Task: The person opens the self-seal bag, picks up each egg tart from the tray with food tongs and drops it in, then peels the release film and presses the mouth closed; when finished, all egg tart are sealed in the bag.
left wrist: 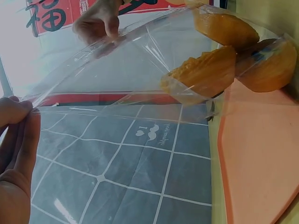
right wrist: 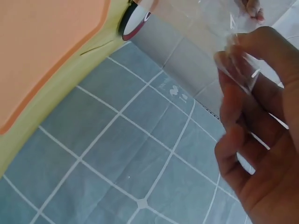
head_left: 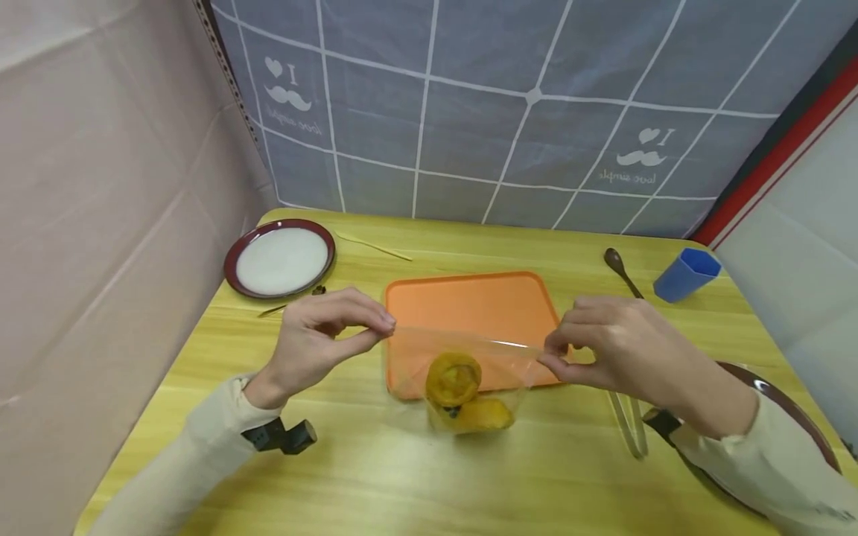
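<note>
A clear plastic bag (head_left: 492, 344) is stretched by its top edge between the two hands. My left hand (head_left: 328, 335) pinches the left end of that edge with thumb and fingers. My right hand (head_left: 610, 346) pinches the right end, with the thin film bunched at the fingertips (right wrist: 229, 49). Golden-brown small cakes lie in the bag's lower part: one cake (head_left: 453, 378) shows its round top, another cake (head_left: 484, 415) lies on its side. Three show in the left wrist view, including a ridged cake (left wrist: 205, 74). The bag overlaps the near edge of the orange tray (head_left: 469, 301) in the head view.
A maroon-rimmed white plate (head_left: 284, 260) stands back left, near a thin yellow stick (head_left: 375, 246). At the right are a dark spoon (head_left: 622, 272), a blue cup (head_left: 685, 275) and metal tongs (head_left: 630, 428). Another dark-rimmed plate (head_left: 804, 424) lies partly under the right forearm.
</note>
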Demonstrator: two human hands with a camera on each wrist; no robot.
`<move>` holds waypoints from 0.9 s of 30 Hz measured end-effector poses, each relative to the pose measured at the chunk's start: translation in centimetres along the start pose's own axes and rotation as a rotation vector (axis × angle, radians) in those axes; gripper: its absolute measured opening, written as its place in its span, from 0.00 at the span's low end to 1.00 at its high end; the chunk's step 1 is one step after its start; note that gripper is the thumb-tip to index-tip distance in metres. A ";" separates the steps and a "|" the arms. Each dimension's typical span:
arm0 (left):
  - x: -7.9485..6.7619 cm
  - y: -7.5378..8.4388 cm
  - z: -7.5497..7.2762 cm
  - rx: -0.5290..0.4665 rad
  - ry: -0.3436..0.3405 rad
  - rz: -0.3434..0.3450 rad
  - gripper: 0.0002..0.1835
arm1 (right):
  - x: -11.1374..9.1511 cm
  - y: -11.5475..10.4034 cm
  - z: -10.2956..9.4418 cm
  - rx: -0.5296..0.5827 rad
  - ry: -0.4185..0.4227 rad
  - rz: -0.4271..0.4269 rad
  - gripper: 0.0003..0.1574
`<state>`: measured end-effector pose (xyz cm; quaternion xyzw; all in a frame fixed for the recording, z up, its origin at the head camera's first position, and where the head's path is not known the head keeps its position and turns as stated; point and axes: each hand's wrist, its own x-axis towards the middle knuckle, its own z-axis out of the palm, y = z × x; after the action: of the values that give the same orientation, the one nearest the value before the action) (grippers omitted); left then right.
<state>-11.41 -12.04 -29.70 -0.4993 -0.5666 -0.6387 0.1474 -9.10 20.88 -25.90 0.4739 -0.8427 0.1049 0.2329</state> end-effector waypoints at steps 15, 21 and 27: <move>-1.0 -0.7 -0.3 -0.065 0.046 -0.023 0.19 | -1.6 0.6 -0.7 0.317 0.029 -0.018 0.20; -1.2 -1.0 -0.2 -0.062 0.032 -0.007 0.22 | -2.0 0.6 -1.0 0.329 0.042 -0.013 0.19; -1.2 -0.9 -0.2 -0.061 0.050 -0.015 0.20 | -2.3 0.7 -1.1 0.334 0.044 -0.023 0.15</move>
<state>-11.64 -12.35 -31.18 -0.4831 -0.5467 -0.6691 0.1416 -8.35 23.38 -26.07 0.5131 -0.8028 0.2513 0.1702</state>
